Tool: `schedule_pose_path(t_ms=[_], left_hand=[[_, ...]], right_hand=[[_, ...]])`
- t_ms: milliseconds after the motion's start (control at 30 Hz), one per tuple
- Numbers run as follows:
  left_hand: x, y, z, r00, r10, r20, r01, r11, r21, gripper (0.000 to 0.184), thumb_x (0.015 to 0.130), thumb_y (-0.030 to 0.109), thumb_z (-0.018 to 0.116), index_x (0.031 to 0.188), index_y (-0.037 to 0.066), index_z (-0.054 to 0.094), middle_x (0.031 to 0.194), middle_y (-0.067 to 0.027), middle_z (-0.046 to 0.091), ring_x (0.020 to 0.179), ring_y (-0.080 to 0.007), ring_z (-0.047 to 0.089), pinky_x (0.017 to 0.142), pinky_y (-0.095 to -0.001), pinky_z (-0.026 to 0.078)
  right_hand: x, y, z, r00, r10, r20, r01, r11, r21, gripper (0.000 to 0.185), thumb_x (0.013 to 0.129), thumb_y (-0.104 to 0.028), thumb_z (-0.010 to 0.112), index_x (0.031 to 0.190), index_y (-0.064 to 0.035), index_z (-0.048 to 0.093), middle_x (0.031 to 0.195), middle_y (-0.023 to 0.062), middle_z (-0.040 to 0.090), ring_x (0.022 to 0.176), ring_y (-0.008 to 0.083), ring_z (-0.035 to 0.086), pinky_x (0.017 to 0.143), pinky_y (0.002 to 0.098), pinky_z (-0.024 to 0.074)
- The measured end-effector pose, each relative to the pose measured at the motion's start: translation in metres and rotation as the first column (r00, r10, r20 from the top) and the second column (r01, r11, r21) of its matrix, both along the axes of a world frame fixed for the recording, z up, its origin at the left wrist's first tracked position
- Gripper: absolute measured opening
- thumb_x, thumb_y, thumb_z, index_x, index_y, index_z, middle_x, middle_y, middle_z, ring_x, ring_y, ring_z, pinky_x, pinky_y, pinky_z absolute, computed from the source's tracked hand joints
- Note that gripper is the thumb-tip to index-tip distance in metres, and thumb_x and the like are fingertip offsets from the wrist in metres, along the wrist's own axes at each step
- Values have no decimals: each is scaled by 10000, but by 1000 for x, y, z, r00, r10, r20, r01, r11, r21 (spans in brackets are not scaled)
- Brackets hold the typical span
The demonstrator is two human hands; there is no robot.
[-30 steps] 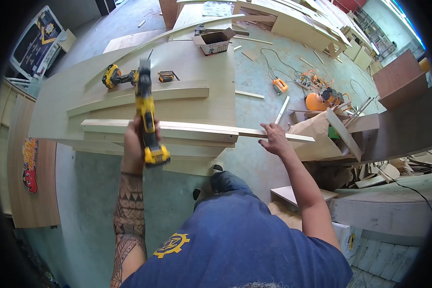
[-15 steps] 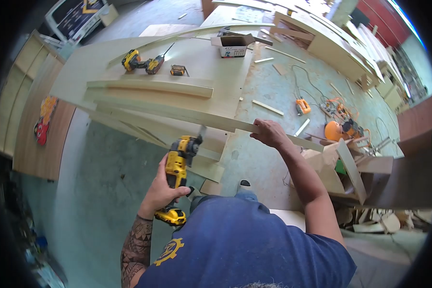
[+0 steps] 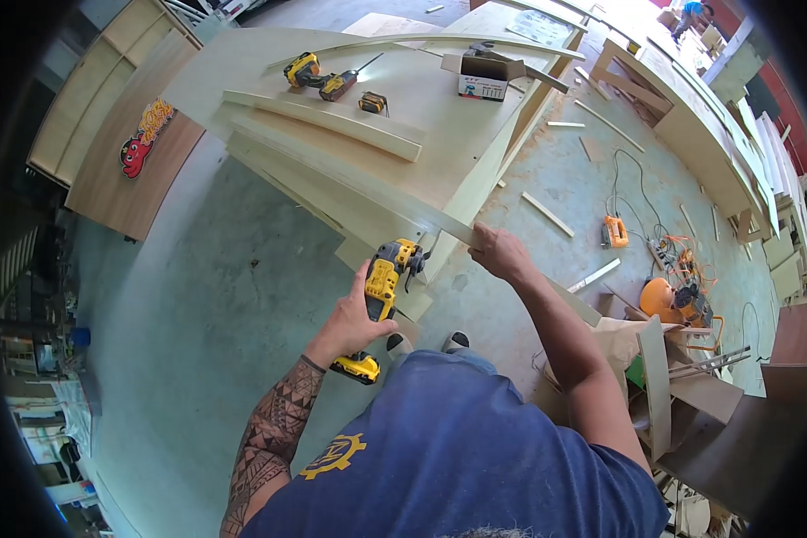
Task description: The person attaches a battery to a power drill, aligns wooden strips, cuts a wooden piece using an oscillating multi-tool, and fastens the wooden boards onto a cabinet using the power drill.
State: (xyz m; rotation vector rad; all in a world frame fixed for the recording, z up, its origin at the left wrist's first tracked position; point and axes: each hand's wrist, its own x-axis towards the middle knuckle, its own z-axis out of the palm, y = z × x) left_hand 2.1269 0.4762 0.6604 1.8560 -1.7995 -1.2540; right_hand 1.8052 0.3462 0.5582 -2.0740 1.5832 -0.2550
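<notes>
Worktable (image 3: 251,63): laid with boards (image 3: 323,124), crossed near its corner by a long wooden strip (image 3: 435,221), which was carried out past the edge by the right hand (image 3: 504,254). With only 1 hand seen on the strip, a swing or slip was judged possible if the far end were left unpinned. A yellow-and-black power tool (image 3: 382,280) was held close by, contact with the strip not discernible; by a start or sideways knock there, the wood could be scored or the right hand nicked. Right arm (image 3: 572,345) was stretched forward, strip pinched in curled fingers. Left forearm (image 3: 278,421) was angled inward; the tool's body was wrapped by the left hand (image 3: 348,325), fingers mostly hidden, thumb laid along its near side.
</notes>
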Motion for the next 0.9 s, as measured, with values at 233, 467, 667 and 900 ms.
schedule_pose_path(t_ms=[233,467,667,900], left_hand=[[-7,-16,1,998,-17,62,14,999,48,1200,800,262,880,1696,95,98,1305,-291,670,1197,-430,686,1045,-461,536],[-9,-22,9,996,-28,89,21,996,82,1198,809,261,869,1694,59,86,1341,-309,644,1234,-444,665,1068,-458,522],[-7,-27,9,993,-49,105,42,997,65,1192,813,268,865,1694,70,86,1317,-308,651,1211,-437,672,1057,-457,527],[-6,-34,10,992,-51,117,43,996,74,1162,834,236,854,1695,98,86,1162,-253,687,834,-316,748,705,-406,629]], right_hand=[[-7,-10,-12,996,63,65,-63,998,4,337,908,-279,740,1085,-53,563,945,237,721,944,470,701,798,558,551],[-6,-10,-13,993,82,91,-85,996,41,328,899,-262,735,1077,-52,559,916,245,717,917,477,703,783,556,556],[-5,-12,-16,992,100,70,-102,994,27,281,908,-227,671,1103,-64,551,910,254,722,891,483,713,752,568,567],[1,-12,-10,995,88,37,-89,996,25,258,902,-204,645,1101,-71,549,896,251,720,871,490,712,740,573,570]])
